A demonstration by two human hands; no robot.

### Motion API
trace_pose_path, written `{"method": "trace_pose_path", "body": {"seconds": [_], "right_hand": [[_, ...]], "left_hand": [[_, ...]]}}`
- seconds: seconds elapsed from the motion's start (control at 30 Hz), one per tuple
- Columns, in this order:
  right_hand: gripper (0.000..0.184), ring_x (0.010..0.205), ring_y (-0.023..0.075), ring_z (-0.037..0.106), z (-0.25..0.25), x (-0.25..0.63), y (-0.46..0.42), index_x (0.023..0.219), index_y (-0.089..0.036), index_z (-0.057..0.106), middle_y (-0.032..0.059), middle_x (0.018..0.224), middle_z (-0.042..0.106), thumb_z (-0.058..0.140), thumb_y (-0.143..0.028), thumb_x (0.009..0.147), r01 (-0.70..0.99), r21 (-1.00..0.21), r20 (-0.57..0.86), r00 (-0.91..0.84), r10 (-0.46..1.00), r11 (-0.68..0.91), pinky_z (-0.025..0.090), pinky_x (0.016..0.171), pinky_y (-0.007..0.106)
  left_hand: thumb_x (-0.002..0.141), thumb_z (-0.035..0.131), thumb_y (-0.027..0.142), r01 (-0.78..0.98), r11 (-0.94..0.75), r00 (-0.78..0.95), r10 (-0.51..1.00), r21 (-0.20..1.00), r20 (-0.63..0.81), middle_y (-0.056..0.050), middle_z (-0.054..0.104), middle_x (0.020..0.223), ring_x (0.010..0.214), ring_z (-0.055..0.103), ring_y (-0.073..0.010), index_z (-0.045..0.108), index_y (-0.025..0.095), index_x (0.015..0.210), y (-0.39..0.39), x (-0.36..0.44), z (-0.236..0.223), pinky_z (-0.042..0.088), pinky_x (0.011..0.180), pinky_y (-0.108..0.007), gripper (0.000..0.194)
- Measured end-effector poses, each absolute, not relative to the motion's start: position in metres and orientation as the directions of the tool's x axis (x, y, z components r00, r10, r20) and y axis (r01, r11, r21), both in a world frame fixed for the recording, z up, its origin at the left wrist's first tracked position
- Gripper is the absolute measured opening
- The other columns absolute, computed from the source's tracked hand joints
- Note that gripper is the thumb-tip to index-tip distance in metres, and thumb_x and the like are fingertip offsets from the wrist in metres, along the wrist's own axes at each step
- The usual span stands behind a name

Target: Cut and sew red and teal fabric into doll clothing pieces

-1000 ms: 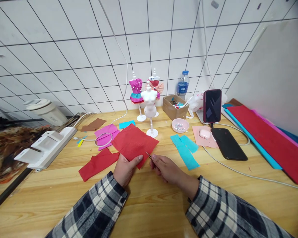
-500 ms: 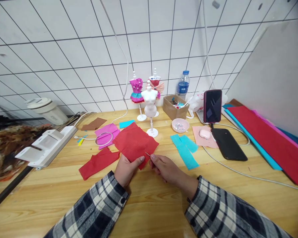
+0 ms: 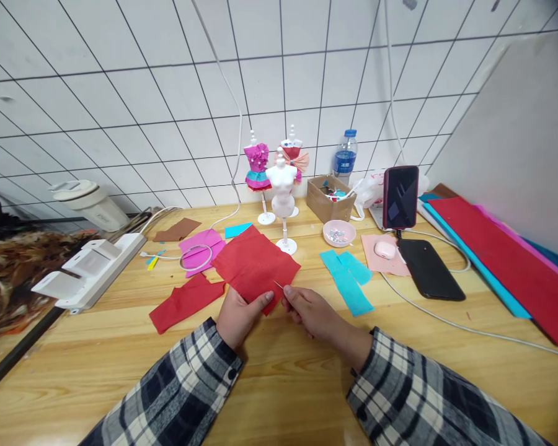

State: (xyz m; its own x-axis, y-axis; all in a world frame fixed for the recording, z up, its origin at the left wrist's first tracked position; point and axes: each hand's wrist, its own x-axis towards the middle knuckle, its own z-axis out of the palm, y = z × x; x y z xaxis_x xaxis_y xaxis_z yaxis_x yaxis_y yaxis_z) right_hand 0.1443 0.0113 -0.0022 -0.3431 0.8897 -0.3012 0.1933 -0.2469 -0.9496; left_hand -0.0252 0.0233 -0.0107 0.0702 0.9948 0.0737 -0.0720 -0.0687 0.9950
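Over a pale wooden tabletop, a thin, red, four-cornered sheet of cloth or paper is extending forward from the left hand.
That hand is pinching its near edge, suiting seemingly light, crease-prone material; the right hand is pinching a slim, pointed, metal-looking tool.

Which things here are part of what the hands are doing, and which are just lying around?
Belongs to the work:
red sheet, in the left hand
thin pointed tool, in the right hand
perhaps the bare mannequin

Probably just lying about:
water bottle
power strip
white cup
pink case
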Motion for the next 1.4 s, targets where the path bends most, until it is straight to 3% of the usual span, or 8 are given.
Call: {"method": "trace_pose_path", "body": {"seconds": [0.23,0.43,0.53,0.93,1.2,1.4], "right_hand": [[0.046,0.046,0.0088,0.035,-0.007,0.144,0.011,0.07,-0.019,0.047,-0.0061,0.052,0.038,0.032,-0.058,0.091,0.178,-0.965,-0.246,-0.353,0.903,-0.193,0.029,0.047,0.022],[0.048,0.053,0.0106,0.039,-0.014,0.144,0.012,0.067,-0.019,0.045,-0.0033,0.057,0.043,0.03,-0.057,0.092,0.228,-0.973,-0.108,-0.366,0.924,-0.023,0.029,0.051,0.023],[0.048,0.056,0.0116,0.041,-0.014,0.145,0.011,0.066,-0.019,0.046,-0.0023,0.06,0.046,0.029,-0.055,0.093,0.277,-0.96,-0.067,-0.363,0.929,0.039,0.03,0.054,0.024],[0.05,0.05,0.0102,0.042,-0.011,0.143,0.008,0.073,-0.018,0.051,-0.0038,0.056,0.044,0.029,-0.059,0.091,0.227,-0.963,-0.221,-0.341,0.914,-0.148,0.034,0.049,0.023],[0.055,0.052,0.0105,0.044,-0.016,0.143,0.008,0.07,-0.018,0.05,-0.0014,0.058,0.049,0.029,-0.065,0.089,0.236,-0.966,-0.178,-0.321,0.93,-0.103,0.033,0.049,0.023],[0.055,0.053,0.0106,0.045,-0.014,0.143,0.007,0.07,-0.018,0.05,-0.0007,0.06,0.05,0.028,-0.065,0.089,0.248,-0.963,-0.184,-0.315,0.931,-0.107,0.034,0.05,0.023]], "left_hand": [[0.066,0.078,0.025,-0.112,-0.052,0.074,0.995,0.992,0.06,-0.011,0.07,0.104,0.096,0.065,-0.0276,0.061,0.015,0.104,0.022,-0.024,-0.01,0.048,0.09,-0.042,0.043],[0.076,0.07,0.034,-0.316,-0.032,0.026,0.999,0.948,0.043,-0.009,0.067,0.111,0.101,0.063,-0.0248,0.057,0.018,0.114,0.02,-0.02,-0.005,0.046,0.093,-0.041,0.044],[0.074,0.072,0.031,-0.313,-0.035,-0.028,0.999,0.949,0.027,-0.008,0.068,0.109,0.096,0.064,-0.0223,0.057,0.018,0.115,0.022,-0.021,-0.006,0.048,0.089,-0.038,0.046],[0.068,0.077,0.029,-0.24,-0.049,-0.048,0.998,0.97,0.039,-0.008,0.069,0.107,0.095,0.065,-0.0243,0.058,0.017,0.112,0.022,-0.019,-0.005,0.048,0.089,-0.04,0.05],[0.067,0.077,0.026,-0.247,-0.033,-0.025,0.999,0.968,0.028,-0.005,0.07,0.098,0.088,0.065,-0.0227,0.059,0.018,0.11,0.019,-0.017,-0.008,0.05,0.085,-0.04,0.047],[0.066,0.077,0.029,-0.222,-0.057,-0.057,0.997,0.973,0.045,-0.007,0.069,0.105,0.091,0.066,-0.0235,0.059,0.018,0.111,0.016,-0.014,-0.006,0.05,0.085,-0.04,0.049]]}}
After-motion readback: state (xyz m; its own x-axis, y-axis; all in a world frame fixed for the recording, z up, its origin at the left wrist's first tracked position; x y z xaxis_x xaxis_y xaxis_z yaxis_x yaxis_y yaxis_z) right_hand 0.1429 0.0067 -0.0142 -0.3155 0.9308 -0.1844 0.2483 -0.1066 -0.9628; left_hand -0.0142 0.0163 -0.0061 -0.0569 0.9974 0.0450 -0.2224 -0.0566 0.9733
